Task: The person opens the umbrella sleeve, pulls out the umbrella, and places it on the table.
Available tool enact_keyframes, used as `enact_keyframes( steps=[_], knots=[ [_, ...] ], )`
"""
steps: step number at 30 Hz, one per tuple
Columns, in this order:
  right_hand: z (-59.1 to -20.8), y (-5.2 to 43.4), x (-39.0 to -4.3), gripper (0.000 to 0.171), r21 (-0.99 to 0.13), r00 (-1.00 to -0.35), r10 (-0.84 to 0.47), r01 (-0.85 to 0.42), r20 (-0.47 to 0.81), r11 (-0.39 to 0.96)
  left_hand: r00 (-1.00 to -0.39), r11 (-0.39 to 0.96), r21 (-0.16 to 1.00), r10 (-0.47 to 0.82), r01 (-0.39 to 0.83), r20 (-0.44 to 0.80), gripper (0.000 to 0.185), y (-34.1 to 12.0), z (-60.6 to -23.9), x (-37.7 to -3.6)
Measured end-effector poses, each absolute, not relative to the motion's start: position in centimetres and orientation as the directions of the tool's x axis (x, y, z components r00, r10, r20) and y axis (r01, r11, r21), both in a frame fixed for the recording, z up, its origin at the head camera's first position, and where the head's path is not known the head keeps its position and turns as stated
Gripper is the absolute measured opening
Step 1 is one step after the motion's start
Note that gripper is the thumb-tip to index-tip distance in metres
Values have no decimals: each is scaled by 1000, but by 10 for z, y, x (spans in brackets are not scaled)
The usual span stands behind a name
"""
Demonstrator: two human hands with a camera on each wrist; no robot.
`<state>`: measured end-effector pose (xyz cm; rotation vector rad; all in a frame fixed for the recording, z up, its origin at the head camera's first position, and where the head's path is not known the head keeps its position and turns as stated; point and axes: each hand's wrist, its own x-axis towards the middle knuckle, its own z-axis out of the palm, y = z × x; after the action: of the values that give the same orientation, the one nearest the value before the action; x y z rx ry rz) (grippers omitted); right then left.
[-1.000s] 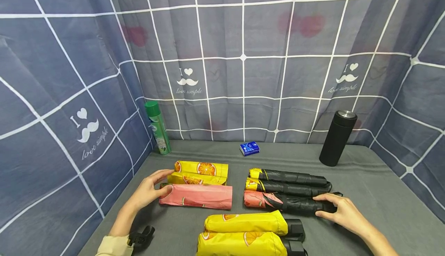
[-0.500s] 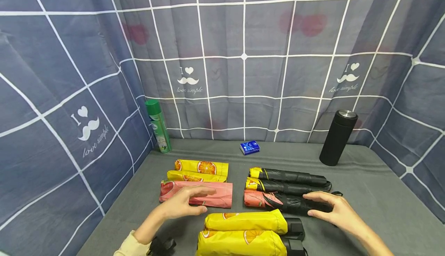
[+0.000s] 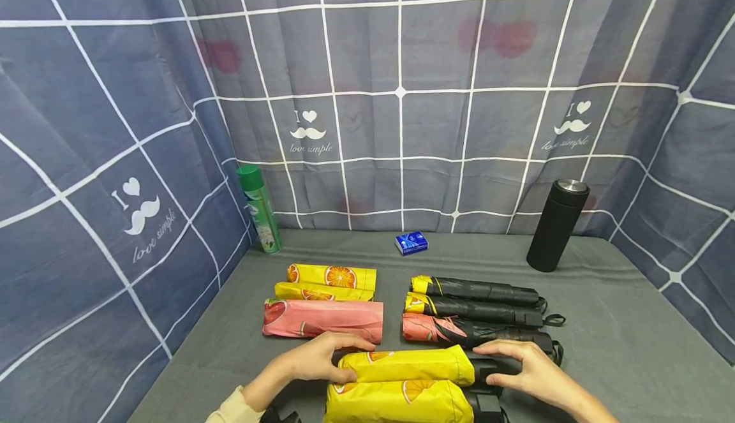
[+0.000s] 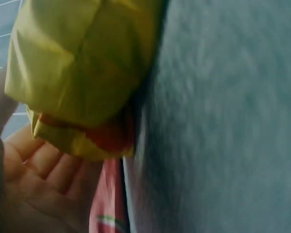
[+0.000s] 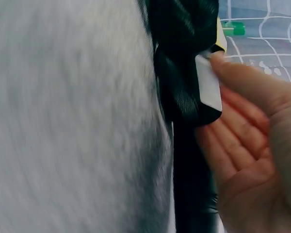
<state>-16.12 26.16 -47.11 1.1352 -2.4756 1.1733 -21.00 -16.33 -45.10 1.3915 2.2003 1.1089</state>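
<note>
left hand [image 4: 46, 187] beside yellow bundle [image 4: 77, 63]

My head view faces forward and down over the table [image 3: 620, 314]; my close wrist views share the curtain [image 3: 373, 126].

Left hand [image 3: 317, 359] and right hand [image 3: 531, 372] flank an umbrella [image 3: 410, 367]

The umbrella lies on the table [image 3: 620, 321], its ends at the 2 hands; another umbrella [image 3: 402, 404] lies just before it. Beyond the left hand lie 3 covers [image 3: 323, 321]. Beyond the right hand and partly to its left lie 3 more umbrellas [image 3: 482, 310]. Farther off, a can [image 3: 264, 215] stands beyond the left hand, a bottle [image 3: 557, 225] beyond the right, and a packet [image 3: 411, 243] lies between them. A curtain [image 3: 367, 129] hangs behind.
</note>
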Motion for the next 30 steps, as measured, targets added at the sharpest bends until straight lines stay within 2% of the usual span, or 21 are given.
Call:
enact_keyframes(
  steps=[4, 12, 16, 21, 24, 30],
  knots=[
    [-477, 261, -161, 38, -558, -699, -586, -701, 411, 444, -496, 275, 737, 864, 618, 93, 54, -160, -455, -208],
    [-483, 256, -162, 40, -469, -652, -572, -757, 498, 454, -506, 261, 739, 854, 621, 123, 56, -155, -461, -209],
    [-475, 251, -159, 40, -520, -689, -515, -723, 509, 454, -552, 244, 757, 814, 606, 179, 56, -156, -456, -207],
    [-453, 244, -153, 42, -634, -743, -389, -669, 545, 388, -665, 222, 806, 701, 549, 259, 54, -155, -434, -204],
    [-442, 237, -149, 46, -646, -748, -334, -664, 574, 377, -704, 190, 840, 654, 508, 278, 52, -153, -423, -201],
    [-433, 226, -141, 49, -620, -742, -282, -666, 609, 414, -689, 89, 899, 676, 430, 263, 50, -153, -417, -199]
  ],
)
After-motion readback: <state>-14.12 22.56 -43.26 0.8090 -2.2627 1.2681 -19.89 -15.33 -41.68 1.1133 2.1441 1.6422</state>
